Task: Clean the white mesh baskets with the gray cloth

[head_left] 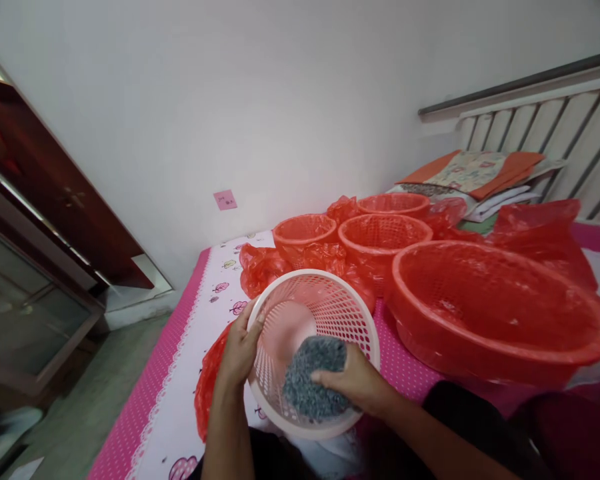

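Note:
A pale pink plastic mesh basket [330, 303] is tilted toward me over the edge of the bed. My left hand [240, 350] grips its left rim, fingers curled round the edge. My right hand [354, 380] is closed on a grey fuzzy cloth [313, 380] pressed against the inside of the basket near its lower rim.
Several red mesh baskets lined with red plastic bags stand on the pink bedsheet [405, 363]; the largest [495, 313] is right beside the pale one, smaller ones [383, 240] behind. Folded bedding [480, 177] lies by the headboard. A dark wooden cabinet [40, 220] stands at left, past the floor.

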Demonstrator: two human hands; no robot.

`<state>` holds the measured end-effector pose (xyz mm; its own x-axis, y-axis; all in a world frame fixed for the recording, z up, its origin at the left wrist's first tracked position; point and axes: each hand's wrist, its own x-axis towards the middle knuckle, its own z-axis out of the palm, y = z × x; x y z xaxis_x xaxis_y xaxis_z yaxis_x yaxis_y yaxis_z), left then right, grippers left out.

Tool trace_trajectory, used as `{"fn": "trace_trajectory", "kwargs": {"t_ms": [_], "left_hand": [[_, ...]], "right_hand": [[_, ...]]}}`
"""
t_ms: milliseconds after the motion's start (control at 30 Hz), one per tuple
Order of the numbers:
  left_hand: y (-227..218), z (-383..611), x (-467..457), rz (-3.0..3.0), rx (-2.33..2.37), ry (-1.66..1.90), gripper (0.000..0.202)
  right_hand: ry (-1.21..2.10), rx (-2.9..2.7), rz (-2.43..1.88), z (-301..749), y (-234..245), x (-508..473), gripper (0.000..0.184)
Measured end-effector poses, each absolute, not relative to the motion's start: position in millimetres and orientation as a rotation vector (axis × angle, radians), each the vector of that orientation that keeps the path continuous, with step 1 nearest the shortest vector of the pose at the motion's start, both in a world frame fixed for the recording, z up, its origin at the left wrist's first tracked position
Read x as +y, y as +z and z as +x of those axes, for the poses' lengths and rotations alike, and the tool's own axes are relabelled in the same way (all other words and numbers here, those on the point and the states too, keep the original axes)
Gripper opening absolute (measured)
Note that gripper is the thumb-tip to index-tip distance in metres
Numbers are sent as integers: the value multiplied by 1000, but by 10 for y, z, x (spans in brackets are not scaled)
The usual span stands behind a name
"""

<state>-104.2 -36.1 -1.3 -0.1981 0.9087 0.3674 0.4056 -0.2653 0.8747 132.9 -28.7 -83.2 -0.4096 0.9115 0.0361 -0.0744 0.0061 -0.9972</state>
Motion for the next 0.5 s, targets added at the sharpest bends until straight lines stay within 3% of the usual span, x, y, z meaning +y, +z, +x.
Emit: {"fn": "trace_trajectory", "kwargs": {"t_ms": [167, 333, 500], "left_hand": [[11, -949, -343, 1608, 1516, 1444, 51], [28, -952, -335, 1602, 1450, 1468, 48], [17, -946, -304, 1610, 1466, 1472, 45]], "right_hand": [[1442, -1722, -880, 1257, -825, -120, 26], [1120, -1585, -946, 1275, -576, 348, 38], [999, -1882, -775, 913, -637, 533, 35]]}}
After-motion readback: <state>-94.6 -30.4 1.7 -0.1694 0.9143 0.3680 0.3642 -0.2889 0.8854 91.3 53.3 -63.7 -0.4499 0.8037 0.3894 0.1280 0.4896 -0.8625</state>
